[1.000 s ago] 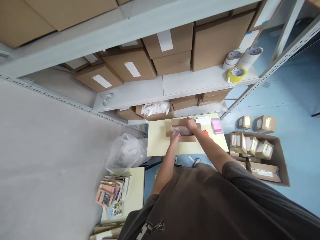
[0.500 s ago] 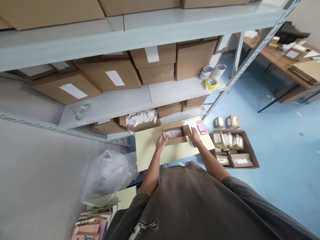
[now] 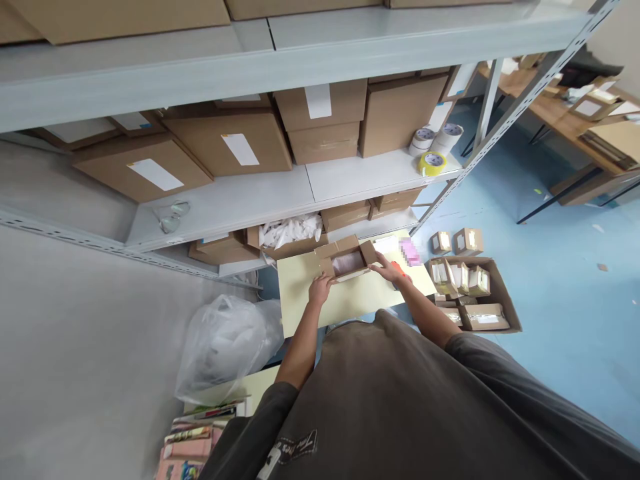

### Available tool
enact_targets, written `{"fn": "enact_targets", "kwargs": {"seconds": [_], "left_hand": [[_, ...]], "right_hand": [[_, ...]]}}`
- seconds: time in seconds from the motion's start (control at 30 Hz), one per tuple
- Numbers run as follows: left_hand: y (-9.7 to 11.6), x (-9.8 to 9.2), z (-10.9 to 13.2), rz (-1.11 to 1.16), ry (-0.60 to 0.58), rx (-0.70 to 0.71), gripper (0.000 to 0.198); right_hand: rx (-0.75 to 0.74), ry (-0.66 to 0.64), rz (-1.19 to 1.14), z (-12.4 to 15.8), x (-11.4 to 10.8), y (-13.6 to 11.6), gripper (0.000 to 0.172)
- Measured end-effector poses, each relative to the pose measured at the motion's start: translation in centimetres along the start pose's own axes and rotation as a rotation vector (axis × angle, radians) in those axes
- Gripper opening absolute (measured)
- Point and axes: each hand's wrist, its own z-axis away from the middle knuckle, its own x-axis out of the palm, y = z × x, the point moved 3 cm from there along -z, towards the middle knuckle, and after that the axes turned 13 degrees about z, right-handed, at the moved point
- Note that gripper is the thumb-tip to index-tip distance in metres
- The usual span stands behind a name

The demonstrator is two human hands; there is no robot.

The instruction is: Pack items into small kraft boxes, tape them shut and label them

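A small open cardboard box [image 3: 354, 273] sits at a slant on the pale yellow tabletop [image 3: 300, 303], its flaps standing up. Inside it lies a whitish-pink wrapped item [image 3: 347, 263] whose kind I cannot make out. My left hand [image 3: 320, 289] grips the box at its front left corner, fingers partly hidden by the hand's back. At the front right corner, my right hand [image 3: 386, 269] holds the box edge with the fingertips. Just beside my right wrist is a red object [image 3: 399, 268], partly covered. White paper [image 3: 386, 244] and a pink card [image 3: 410, 251] lie to the right.
Grey shelving [image 3: 240, 190] with cartons rises in front, bearing tape rolls [image 3: 432, 163] and glasses [image 3: 171, 217]. On the floor at right stands a carton [image 3: 505, 303] of small boxes. A clear plastic bag [image 3: 230, 347] bulges at left. Books [image 3: 193, 437] lie at lower left.
The box has turned and tipped slightly, and its flaps stand out more. My right hand has shifted to the front right corner, uncovering the red object. The view has moved slightly.
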Motion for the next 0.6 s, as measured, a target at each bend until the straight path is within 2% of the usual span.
{"fn": "enact_targets", "kwargs": {"seconds": [0.13, 0.23, 0.47, 0.6], "left_hand": [[0.5, -0.3, -0.9, 0.022, -0.049, 0.001, 0.023], [0.8, 0.2, -1.4, 0.008, -0.029, 0.032, 0.028], [0.2, 0.6, -1.9, -0.019, 0.152, -0.011, 0.082], [0.9, 0.4, -4.4, 0.016, 0.181, -0.042, 0.106]], "right_hand": [[-0.056, -0.069, -0.070, -0.6, 1.6, -1.8, 0.066], [-0.055, -0.062, -0.050, -0.9, 2.5, -2.3, 0.065], [-0.046, -0.087, -0.034, -0.8, 3.0, -1.2, 0.056], [0.025, 0.045, 0.154, -0.7, 4.4, -0.9, 0.064]]}}
